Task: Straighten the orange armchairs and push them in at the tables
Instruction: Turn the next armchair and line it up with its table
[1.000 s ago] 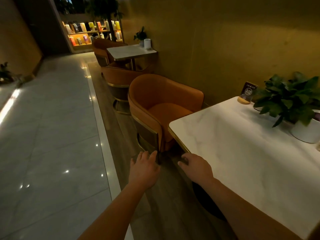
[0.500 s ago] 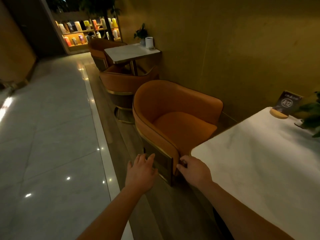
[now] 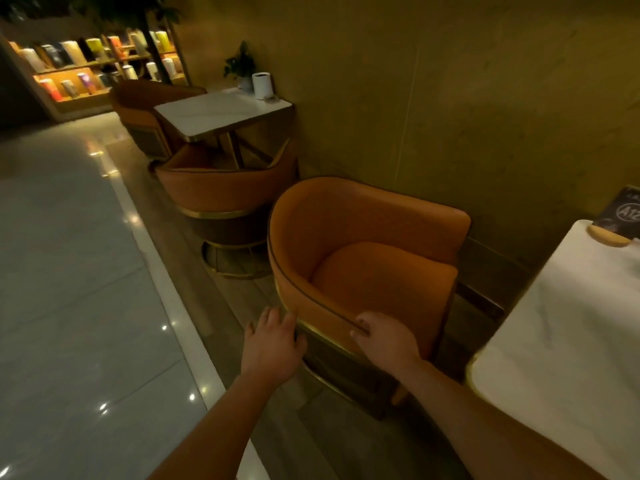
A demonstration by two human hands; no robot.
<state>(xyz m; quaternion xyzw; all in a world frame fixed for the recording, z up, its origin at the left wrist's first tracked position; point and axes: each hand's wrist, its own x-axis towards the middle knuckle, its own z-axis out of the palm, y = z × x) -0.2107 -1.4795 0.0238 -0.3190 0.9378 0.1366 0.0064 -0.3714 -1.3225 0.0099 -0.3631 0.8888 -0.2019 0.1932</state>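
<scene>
Three orange leather tub armchairs [image 3: 225, 192], two white marble-topped tables [image 3: 218, 110]; nearest armchair [image 3: 363, 258] at 12 o'clock, near table [image 3: 571, 323] at 3 o'clock; right hand [image 3: 384, 341] grips its arm rim, left hand [image 3: 273, 344] flat-fingered against its side.

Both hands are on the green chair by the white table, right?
No, the chair is orange, not green. The head view shows the left hand and right hand on it, by the white table.
</scene>
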